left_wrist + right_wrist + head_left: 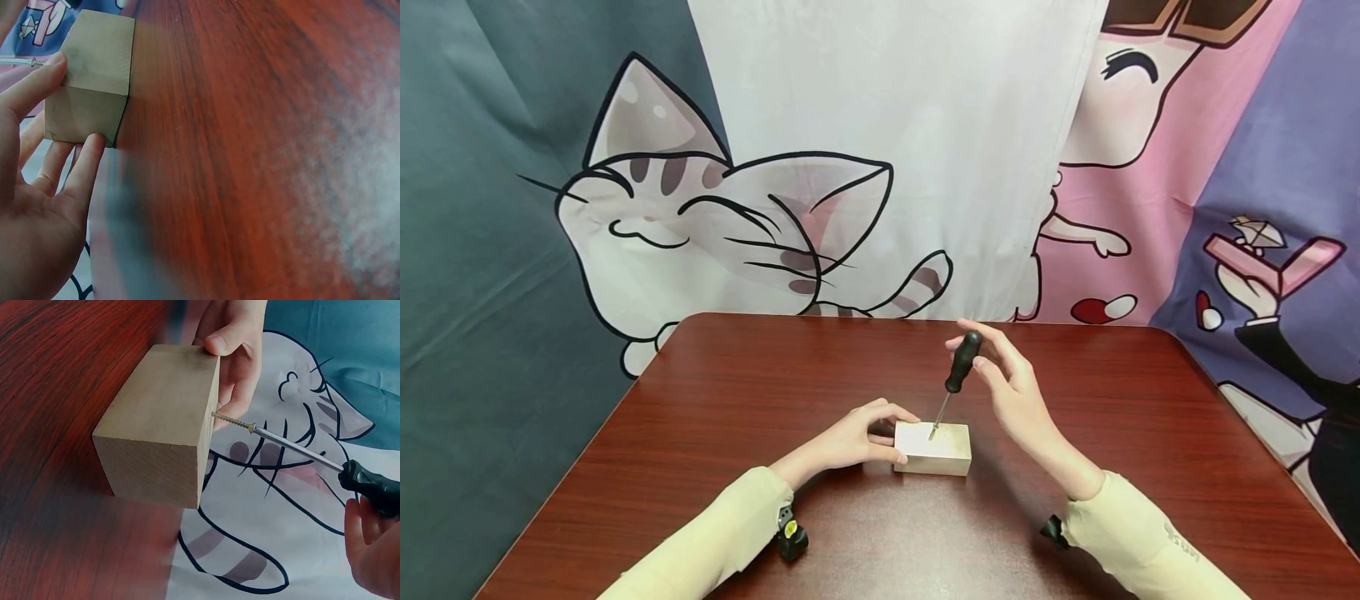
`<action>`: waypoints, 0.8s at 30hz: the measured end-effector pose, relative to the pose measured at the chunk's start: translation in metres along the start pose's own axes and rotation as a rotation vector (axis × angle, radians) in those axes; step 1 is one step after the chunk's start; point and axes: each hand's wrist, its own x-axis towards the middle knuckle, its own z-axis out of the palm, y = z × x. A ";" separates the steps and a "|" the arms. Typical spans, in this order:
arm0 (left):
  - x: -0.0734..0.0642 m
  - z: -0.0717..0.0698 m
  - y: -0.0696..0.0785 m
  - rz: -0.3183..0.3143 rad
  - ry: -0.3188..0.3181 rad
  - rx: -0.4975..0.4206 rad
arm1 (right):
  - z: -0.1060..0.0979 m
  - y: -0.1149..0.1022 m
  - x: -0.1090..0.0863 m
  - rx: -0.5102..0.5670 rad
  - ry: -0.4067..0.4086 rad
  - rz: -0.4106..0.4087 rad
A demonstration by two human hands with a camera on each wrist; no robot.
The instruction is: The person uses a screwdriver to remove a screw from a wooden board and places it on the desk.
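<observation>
A pale wooden block (932, 458) lies on the table, its left end gripped by my left hand (859, 435). In the left wrist view, the thumb and fingers spread around that end of the block (97, 59). A brass-coloured screw (232, 420) stands with its point at the block's upper face and most of its thread exposed. The tip of a screwdriver (964, 363) with a black handle meets the screw's head, and the tool leans slightly right. My right hand (1019, 398) holds that handle loosely between thumb and fingers.
The dark red wooden table (775, 358) has a glossy surface and rounded far corners. Behind it hangs a cloth backdrop (887, 92) printted with a cartoon cat and figures. Small black devices (792, 540) are strapped at both wrists, over pale sleeves.
</observation>
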 end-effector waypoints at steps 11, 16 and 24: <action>0.000 0.000 0.000 0.006 0.000 0.003 | 0.002 -0.004 -0.001 -0.044 0.091 0.054; -0.001 -0.001 0.001 0.001 0.000 0.006 | 0.000 -0.005 0.001 -0.030 0.067 0.054; 0.000 0.000 -0.001 0.003 0.001 0.016 | 0.001 -0.005 0.001 0.005 0.056 0.056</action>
